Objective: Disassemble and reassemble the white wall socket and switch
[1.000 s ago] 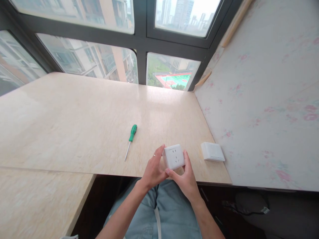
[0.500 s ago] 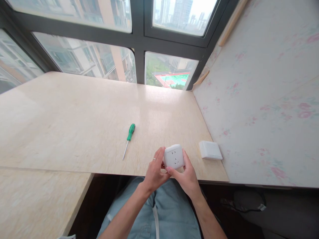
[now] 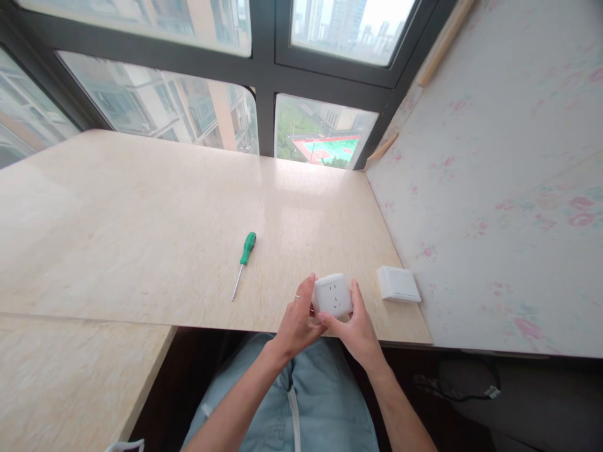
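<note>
A white wall socket (image 3: 334, 294) with several slots in its face is held between my two hands above the counter's front edge. My left hand (image 3: 298, 319), with a ring on one finger, grips its left side. On the right side and lower edge, my right hand (image 3: 358, 328) has its fingers and thumb closed around the socket. The underside of the socket is hidden. A screwdriver (image 3: 247, 250) with a green handle lies on the counter to the left, its tip pointing toward me.
A white switch box (image 3: 398, 284) sits on the beige counter (image 3: 155, 226) at the right, beside the flowered wall (image 3: 499, 188). Dark window frames (image 3: 266, 75) stand behind the counter. A dark cable (image 3: 471, 397) shows below at the right.
Both hands and the socket have shifted slightly to the right, and the socket has turned a little. The view has moved slightly as well.
</note>
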`<state>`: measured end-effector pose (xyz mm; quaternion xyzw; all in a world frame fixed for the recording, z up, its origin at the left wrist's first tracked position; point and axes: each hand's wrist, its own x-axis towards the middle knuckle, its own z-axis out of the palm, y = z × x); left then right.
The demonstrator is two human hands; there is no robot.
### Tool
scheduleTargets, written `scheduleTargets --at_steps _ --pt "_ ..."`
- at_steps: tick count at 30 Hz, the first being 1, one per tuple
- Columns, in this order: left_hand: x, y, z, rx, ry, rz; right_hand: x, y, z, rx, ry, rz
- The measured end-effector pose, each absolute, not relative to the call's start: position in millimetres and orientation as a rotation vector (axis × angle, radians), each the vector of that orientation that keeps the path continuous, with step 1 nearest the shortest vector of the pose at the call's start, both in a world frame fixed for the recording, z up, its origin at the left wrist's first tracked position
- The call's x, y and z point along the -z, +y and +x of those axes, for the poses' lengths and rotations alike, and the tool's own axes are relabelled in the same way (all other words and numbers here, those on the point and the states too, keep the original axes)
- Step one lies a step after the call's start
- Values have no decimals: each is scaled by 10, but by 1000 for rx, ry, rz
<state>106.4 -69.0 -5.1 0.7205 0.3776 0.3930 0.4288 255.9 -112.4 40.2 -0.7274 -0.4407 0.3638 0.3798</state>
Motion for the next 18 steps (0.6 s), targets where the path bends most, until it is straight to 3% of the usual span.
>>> scheduleTargets --at_steps 18 --pt "12 -364 1127 -1109 1073 1971 -506 -506 2850 -198 -1238 -2189"
